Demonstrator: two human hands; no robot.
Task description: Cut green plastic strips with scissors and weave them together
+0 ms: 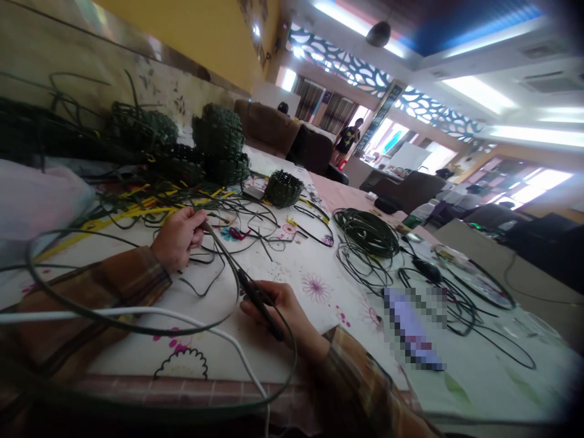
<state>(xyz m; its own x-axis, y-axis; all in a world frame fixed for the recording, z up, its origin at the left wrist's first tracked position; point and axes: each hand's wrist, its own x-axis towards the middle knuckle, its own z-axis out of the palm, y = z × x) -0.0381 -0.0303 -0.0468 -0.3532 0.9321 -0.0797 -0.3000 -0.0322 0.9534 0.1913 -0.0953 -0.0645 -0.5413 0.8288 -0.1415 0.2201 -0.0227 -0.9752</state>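
My left hand (pixel 180 237) is closed in a pinch on the end of a dark green weaving strip (pixel 223 249). From there the strip runs down to the right and sweeps in wide loops in front of my forearms. My right hand (pixel 283 310) is wrapped round a slim black-handled tool (pixel 259 304), whose exact kind I cannot make out. Its narrow end meets the strip between my hands. Beyond them stands a small woven green basket (pixel 283 188), and loose strips (pixel 255 219) lie tangled close to my left hand.
Larger woven green pieces (pixel 219 137) are piled at the back left, above yellow strips (pixel 137 213). A thick coil of green strip (pixel 367 234) lies right. A white cable (pixel 182 316) crosses in front. A plastic bottle (pixel 420 213) and a distant person (pixel 349 140) are farther off.
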